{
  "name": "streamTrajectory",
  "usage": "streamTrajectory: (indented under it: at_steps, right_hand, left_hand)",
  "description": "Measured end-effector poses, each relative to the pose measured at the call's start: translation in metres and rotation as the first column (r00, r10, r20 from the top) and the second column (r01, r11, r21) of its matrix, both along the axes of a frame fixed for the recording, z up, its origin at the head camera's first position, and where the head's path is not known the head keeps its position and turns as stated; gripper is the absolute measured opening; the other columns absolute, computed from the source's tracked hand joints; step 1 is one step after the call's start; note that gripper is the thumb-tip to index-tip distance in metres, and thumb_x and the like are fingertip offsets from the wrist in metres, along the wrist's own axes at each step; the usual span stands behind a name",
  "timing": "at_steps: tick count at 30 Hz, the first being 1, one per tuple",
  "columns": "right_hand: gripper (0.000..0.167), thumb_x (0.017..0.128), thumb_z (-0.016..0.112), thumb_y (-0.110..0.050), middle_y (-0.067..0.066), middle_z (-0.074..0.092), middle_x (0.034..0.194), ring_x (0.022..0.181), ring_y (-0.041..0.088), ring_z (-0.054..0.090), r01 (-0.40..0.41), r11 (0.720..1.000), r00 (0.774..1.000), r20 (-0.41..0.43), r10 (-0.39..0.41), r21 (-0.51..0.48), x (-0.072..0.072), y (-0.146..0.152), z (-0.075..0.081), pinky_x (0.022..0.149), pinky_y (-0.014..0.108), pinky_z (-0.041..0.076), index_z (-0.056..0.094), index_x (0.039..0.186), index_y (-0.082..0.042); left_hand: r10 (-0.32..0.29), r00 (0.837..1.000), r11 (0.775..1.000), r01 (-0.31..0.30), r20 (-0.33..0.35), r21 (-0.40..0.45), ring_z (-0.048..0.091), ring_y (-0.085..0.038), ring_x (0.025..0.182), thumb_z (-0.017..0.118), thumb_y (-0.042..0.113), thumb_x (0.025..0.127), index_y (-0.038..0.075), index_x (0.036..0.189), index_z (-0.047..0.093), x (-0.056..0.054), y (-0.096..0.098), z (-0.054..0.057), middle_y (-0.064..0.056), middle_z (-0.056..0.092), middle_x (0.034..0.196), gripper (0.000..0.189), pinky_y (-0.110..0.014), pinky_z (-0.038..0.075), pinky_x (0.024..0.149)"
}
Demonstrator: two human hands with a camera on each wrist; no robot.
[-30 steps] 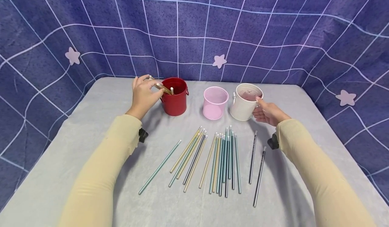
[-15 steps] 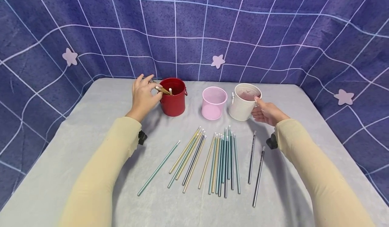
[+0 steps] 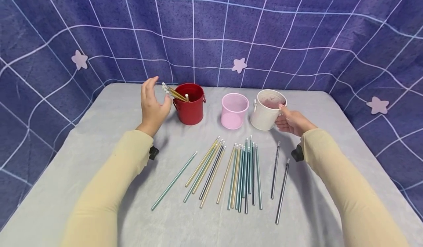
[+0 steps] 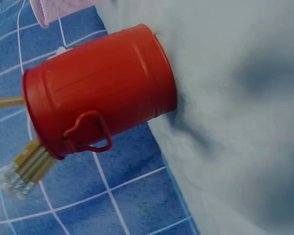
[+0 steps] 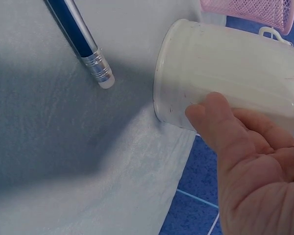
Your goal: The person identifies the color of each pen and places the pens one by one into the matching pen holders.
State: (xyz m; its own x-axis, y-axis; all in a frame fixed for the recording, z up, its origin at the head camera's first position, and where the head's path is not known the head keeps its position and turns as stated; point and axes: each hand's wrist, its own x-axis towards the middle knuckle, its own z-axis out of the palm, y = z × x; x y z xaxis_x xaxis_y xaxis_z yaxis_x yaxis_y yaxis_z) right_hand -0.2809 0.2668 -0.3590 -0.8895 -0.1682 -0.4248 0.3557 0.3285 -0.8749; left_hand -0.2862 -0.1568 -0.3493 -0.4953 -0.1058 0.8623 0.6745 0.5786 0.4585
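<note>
Closest in, a fan of loose pencils [image 3: 239,177] spreads over the cloth-covered counter [image 3: 198,232], eraser ends pointing away, a lone teal pencil [image 3: 174,181] lying off to the left. Light, stiff and slick, I'd say, and likely to roll: best pinched around the middle of the shaft.

Now up to the hands! The right hand [image 3: 292,122] has hold of the white bucket [image 3: 264,118], thumb at the rim, fingers against the outer wall. That one looks rigid and smooth, so rim and side make a sensible grip.

Across to the left hand [image 3: 152,109]: thumb and fingers spread, holding nothing, just beside the gold pencils [image 4: 33,164] leaning over the rim of the red bucket [image 3: 190,111]. The pink cup [image 3: 233,114] stands upright between the buckets, and behind everything hangs the blue curtain [image 3: 211,22].
</note>
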Motion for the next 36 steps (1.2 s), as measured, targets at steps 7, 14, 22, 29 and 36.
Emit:
streamTrajectory:
  at_steps: [7, 14, 22, 29, 36]
  right_hand:
    - [0.088, 0.099, 0.015, -0.055, 0.040, 0.023, 0.144, 0.136, 0.044, 0.027, 0.012, 1.000, 1.000, 0.004, -0.012, 0.005, 0.001, 0.000, 0.001, 0.110, 0.043, 0.029, 0.014, 0.139, 0.025]
    - [0.088, 0.099, 0.015, -0.054, 0.040, 0.020, 0.145, 0.137, 0.045, 0.025, 0.009, 1.000, 1.000, 0.020, -0.008, -0.007, 0.002, -0.001, -0.001, 0.111, 0.044, 0.027, 0.012, 0.139, 0.025]
    - [0.088, 0.100, 0.015, -0.053, 0.041, 0.018, 0.145, 0.137, 0.046, 0.022, 0.004, 1.000, 1.000, 0.008, -0.004, -0.022, 0.003, 0.000, 0.000, 0.111, 0.047, 0.024, 0.011, 0.138, 0.026]
    - [0.087, 0.100, 0.016, -0.052, 0.041, 0.018, 0.145, 0.137, 0.047, 0.022, 0.005, 1.000, 1.000, 0.009, -0.004, -0.020, 0.003, -0.002, 0.001, 0.111, 0.047, 0.024, 0.011, 0.138, 0.026]
    - [0.088, 0.100, 0.016, -0.053, 0.041, 0.019, 0.145, 0.137, 0.046, 0.023, 0.007, 1.000, 1.000, -0.001, -0.007, -0.024, 0.003, -0.002, 0.001, 0.111, 0.046, 0.024, 0.012, 0.138, 0.026]
  left_hand:
    - [-0.129, 0.964, 0.991, 0.133, -0.233, 0.000, 0.053, -0.038, 0.091, 0.053, -0.009, 0.072, -0.010, 0.099, 0.060, 0.012, 0.014, 0.019, -0.024, 0.059, 0.095, 0.028, -0.038, 0.041, 0.086]
    - [-0.317, 0.946, 0.865, 0.315, 0.061, -0.390, 0.058, -0.027, 0.068, 0.056, -0.003, 0.077, -0.001, 0.079, 0.069, 0.041, 0.014, 0.026, -0.011, 0.066, 0.072, 0.014, -0.038, 0.046, 0.064]
    - [0.119, 0.714, 0.585, 0.511, 0.690, -0.629, 0.057, -0.016, 0.064, 0.062, 0.022, 0.085, 0.011, 0.085, 0.073, 0.060, 0.015, 0.000, 0.005, 0.063, 0.066, 0.016, -0.034, 0.048, 0.057]
    - [0.277, 0.527, 0.510, 0.628, 0.803, -0.588, 0.050, -0.012, 0.063, 0.067, 0.023, 0.082, 0.015, 0.066, 0.067, 0.066, 0.019, -0.032, 0.006, 0.058, 0.066, 0.018, -0.030, 0.043, 0.053]
    - [0.314, 0.470, 0.482, 0.670, 0.825, -0.565, 0.042, -0.010, 0.056, 0.069, 0.019, 0.081, 0.015, 0.059, 0.056, 0.067, 0.023, -0.042, 0.007, 0.049, 0.058, 0.026, -0.026, 0.034, 0.049]
